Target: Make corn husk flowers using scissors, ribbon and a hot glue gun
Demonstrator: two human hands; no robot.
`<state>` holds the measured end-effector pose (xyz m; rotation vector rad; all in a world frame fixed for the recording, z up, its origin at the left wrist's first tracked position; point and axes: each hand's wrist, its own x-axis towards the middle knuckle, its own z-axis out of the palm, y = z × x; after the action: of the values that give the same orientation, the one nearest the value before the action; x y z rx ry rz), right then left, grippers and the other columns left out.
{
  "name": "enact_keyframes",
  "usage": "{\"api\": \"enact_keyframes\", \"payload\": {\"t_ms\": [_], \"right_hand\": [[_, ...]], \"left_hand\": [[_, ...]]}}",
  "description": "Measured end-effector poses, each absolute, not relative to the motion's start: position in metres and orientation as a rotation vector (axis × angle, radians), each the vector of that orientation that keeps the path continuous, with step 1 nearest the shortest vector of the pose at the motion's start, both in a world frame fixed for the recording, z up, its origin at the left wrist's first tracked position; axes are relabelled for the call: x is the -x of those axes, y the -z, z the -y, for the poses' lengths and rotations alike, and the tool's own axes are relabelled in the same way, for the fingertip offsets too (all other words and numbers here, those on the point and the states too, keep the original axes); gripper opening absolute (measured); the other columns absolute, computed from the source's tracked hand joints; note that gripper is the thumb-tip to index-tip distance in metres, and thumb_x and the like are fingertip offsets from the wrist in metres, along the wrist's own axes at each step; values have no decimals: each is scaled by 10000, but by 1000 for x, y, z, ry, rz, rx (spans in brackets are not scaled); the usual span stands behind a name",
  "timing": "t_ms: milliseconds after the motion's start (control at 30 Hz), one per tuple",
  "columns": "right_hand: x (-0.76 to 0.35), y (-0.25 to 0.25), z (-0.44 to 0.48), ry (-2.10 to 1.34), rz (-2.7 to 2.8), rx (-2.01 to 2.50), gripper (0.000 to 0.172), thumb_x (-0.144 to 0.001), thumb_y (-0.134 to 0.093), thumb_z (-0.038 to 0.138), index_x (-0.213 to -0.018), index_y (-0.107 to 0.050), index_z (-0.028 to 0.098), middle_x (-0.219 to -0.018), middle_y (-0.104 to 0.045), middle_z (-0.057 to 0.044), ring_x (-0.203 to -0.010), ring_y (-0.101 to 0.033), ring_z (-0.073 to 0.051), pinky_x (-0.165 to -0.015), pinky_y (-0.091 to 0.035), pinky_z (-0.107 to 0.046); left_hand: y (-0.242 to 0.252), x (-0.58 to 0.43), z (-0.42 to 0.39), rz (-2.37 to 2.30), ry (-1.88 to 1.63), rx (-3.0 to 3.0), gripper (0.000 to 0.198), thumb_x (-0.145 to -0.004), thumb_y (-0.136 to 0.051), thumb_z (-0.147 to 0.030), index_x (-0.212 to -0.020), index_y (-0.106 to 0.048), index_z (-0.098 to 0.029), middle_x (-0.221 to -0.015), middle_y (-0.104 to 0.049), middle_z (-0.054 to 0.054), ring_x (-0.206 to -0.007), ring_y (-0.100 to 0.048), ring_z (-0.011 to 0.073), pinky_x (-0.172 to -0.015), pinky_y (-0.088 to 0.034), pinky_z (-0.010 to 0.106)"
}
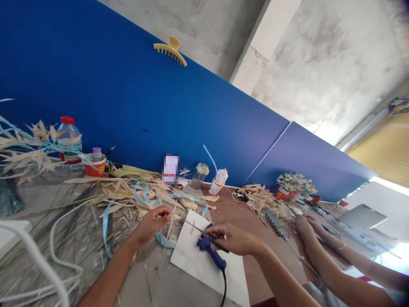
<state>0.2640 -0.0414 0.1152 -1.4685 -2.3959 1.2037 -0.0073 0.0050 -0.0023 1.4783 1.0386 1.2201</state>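
My left hand (151,227) is closed in a pinch on a small pale dried husk piece (174,215), over the left edge of a white board (207,273). My right hand (234,238) grips long, thin, dark tweezers (198,229), their tip pointing left toward the husk piece. Beneath the right hand, a blue glue gun (214,254) lies on the board, its black cord running toward me. Light blue ribbon (165,241) lies just below my left hand. A small husk strip (193,227) rests on the board.
Dried husks (128,187) are heaped along the blue partition (128,94). Nearby stand a red cup (95,167), a bottle (68,140), a jar (200,175) and a white cup (216,186). A white cable (57,238) loops at left. A co-worker's hands (306,226) are at right.
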Motion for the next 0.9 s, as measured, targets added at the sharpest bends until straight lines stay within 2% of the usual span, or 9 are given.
{"api": "enact_keyframes", "payload": {"t_ms": [100, 367, 633, 900], "right_hand": [[-267, -117, 41, -1254, 2394, 1465, 323, -744, -503, 121, -995, -703, 154, -707, -661, 0, -546, -465, -78, -493, -335, -172], [-275, -128, 28, -1723, 2268, 1419, 340, -770, -543, 163, -1069, -702, 142, -688, -659, -6, -561, -522, -78, -559, -390, -182], [-272, -130, 21, -1772, 2256, 1438, 301, -797, -623, 329, -1027, -721, 161, -651, -671, -14, -557, -532, -92, -551, -378, -195], [-266, -129, 16, -1847, 2235, 1473, 304, -745, -661, 289, -1022, -734, 185, -666, -693, -4, -556, -562, -93, -539, -373, -189]], "left_hand": [[1, 7, -4, -1014, -1211, -1460, 194, -703, -618, -335, -797, -685, -178, -782, -644, 30, -803, -539, 206, -795, -421, 313], [-9, 6, 2, -1005, -1085, -1486, 222, -673, -625, -380, -767, -672, -184, -778, -634, 28, -783, -547, 203, -744, -429, 297], [-17, 8, 6, -922, -1022, -1585, 192, -715, -622, -363, -739, -671, -178, -780, -632, 23, -760, -549, 185, -725, -417, 274], [-12, 7, 6, -905, -1008, -1593, 182, -725, -626, -346, -761, -700, -184, -805, -663, 31, -767, -571, 189, -732, -423, 272]]}}
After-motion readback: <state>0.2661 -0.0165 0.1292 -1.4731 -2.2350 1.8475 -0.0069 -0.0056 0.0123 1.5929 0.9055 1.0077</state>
